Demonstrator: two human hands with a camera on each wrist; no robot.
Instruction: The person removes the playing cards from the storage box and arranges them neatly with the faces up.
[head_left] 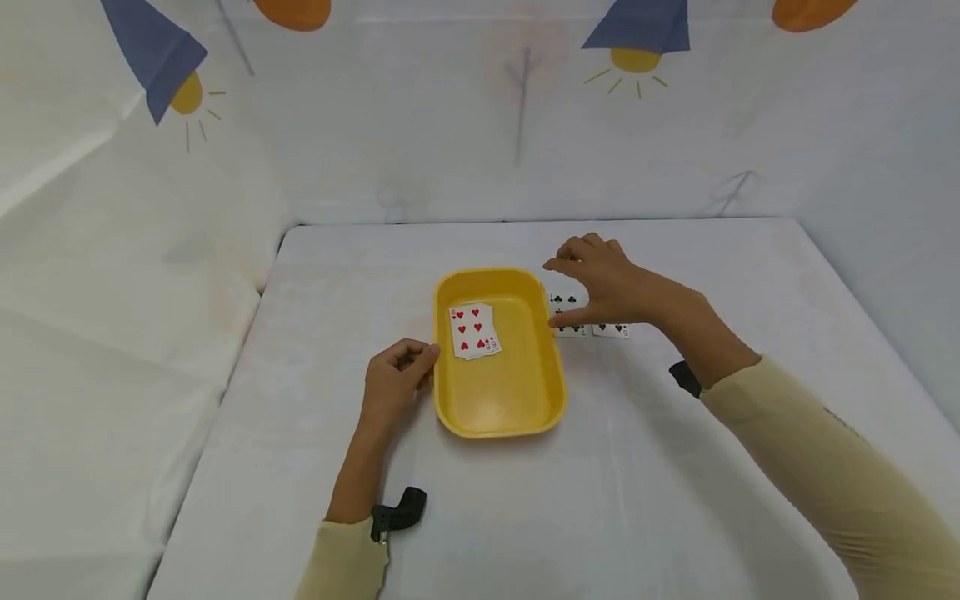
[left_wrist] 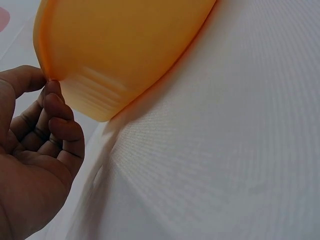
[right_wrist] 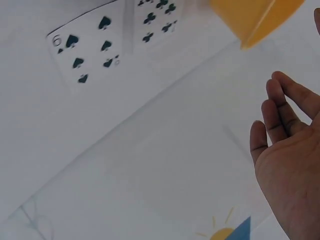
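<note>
Yellow tray (head_left: 498, 412) holds some heart cards (head_left: 473, 330); left hand (head_left: 396, 379) pinches its rim, open right hand (head_left: 603, 279) hovers over two black cards (head_left: 588, 328) left on the desk (head_left: 675, 500).

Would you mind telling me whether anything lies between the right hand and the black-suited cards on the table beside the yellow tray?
Nothing visible does. The right hand hovers open directly over the two cards, with only bare tabletop around them; the yellow tray sits just to their left.

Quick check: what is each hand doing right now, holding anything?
Left hand: fingers curled, thumb touching the yellow tray rim, holding nothing.
Right hand: open, holding nothing, above the black cards.
</note>
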